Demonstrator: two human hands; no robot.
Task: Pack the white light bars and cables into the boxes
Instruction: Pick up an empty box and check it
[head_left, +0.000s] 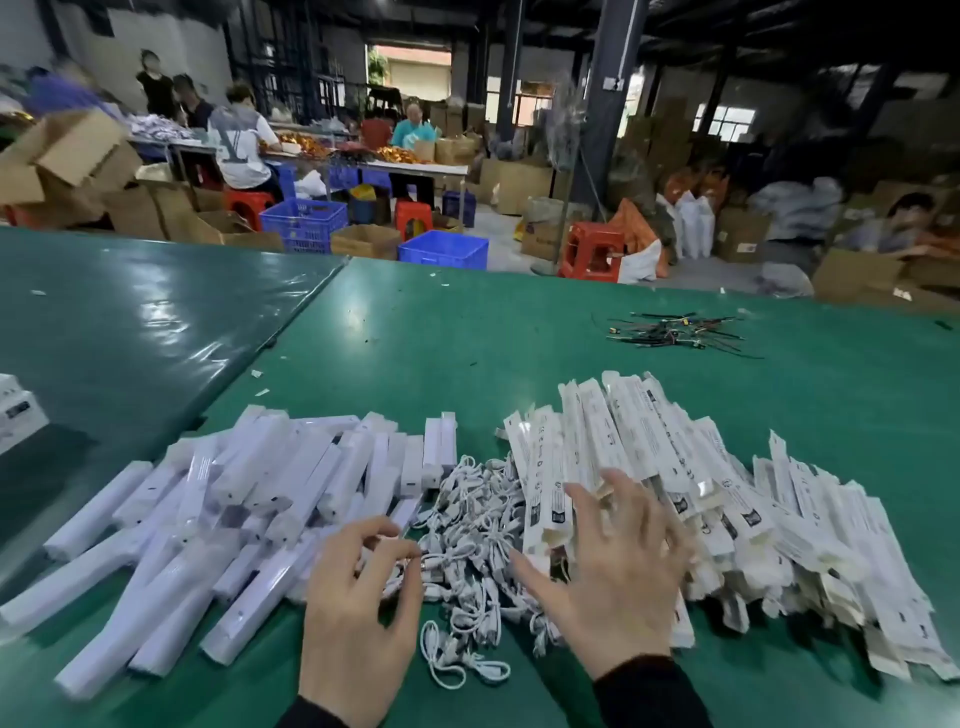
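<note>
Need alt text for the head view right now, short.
Left hand pinches a cable from the white cable pile on the green table; right hand spreads open over flat boxes. White light bars lie left.

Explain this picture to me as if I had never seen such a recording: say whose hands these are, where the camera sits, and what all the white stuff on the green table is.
No machine here: a person packs goods by hand, and the single camera sits on their head, looking forward and down. On the green table lie three heaps: white light bars on the left, coiled white cables in the middle, and flat printed boxes on the right. The left hand curls its fingers into the cables, apparently pinching one. The right hand is spread open over the edge of the boxes, holding nothing. Farther back lies a bundle of black ties. Behind the table, other people work among cartons and blue crates.
</note>
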